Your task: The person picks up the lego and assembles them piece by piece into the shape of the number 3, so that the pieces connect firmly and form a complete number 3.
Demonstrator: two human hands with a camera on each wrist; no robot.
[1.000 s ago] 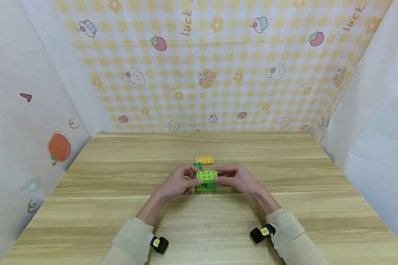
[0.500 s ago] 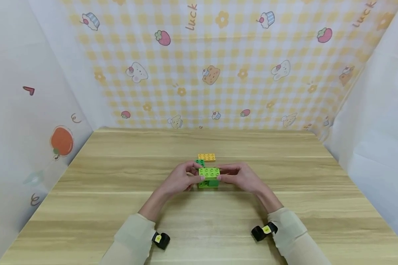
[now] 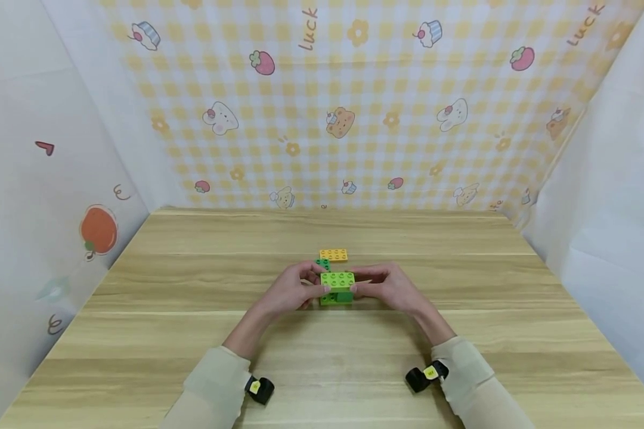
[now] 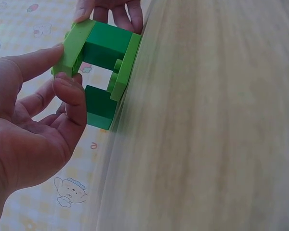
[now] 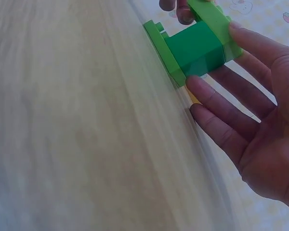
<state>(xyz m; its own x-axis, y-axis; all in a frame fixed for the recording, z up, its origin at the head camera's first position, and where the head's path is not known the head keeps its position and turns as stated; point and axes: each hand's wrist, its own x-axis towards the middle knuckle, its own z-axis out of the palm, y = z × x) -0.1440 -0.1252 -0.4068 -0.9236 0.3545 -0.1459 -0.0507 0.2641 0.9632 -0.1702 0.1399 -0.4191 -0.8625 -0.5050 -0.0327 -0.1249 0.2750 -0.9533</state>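
A light green building brick [image 3: 337, 278] with round studs lies level on top of a dark green brick [image 3: 345, 297]. Under that is a thinner light green brick [image 4: 126, 67] on the table, its left studs bare, so a gap shows in the left wrist view. My left hand [image 3: 290, 291] pinches the top brick's left end between thumb and fingers. At the other end, my right hand [image 3: 387, 289] pinches it too, its lower fingers extended beside the stack in the right wrist view. Another dark green brick [image 4: 100, 108] stands just behind, partly hidden in the head view.
A flat yellow brick [image 3: 334, 255] lies farther back on the wooden table [image 3: 236, 238]. Behind the table hangs a yellow checked cloth [image 3: 268, 131], with pale cloth on both sides. Each wrist wears a small black camera [image 3: 260, 390].
The head view has shifted slightly. Both hands keep hold of the top brick, and the bricks show no clear movement.
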